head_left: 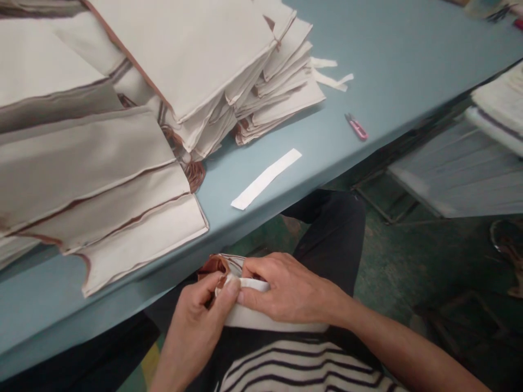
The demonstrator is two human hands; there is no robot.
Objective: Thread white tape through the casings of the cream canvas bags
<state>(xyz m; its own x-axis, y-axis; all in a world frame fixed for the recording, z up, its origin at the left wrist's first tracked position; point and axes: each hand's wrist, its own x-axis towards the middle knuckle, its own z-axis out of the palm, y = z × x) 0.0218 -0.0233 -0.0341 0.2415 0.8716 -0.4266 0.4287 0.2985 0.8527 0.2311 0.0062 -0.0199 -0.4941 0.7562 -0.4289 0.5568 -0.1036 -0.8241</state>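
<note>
"How far along?"
"Maybe midway. Cloth piece (261, 322) pinched in left hand (200, 313), white strip (256, 283) pinched in right hand (286, 288), low in the middle."
"Still to do?"
"Perhaps loose strip (266, 179) too, mid-frame on counter (408, 71). Big pile (196, 49), upper left: done or not, no way to know."
"And the cloth's look?"
"Pale, folded, brown at left end, partly hidden."

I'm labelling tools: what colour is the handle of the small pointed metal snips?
The snips' handle is pink, seen best in the head view.
</note>
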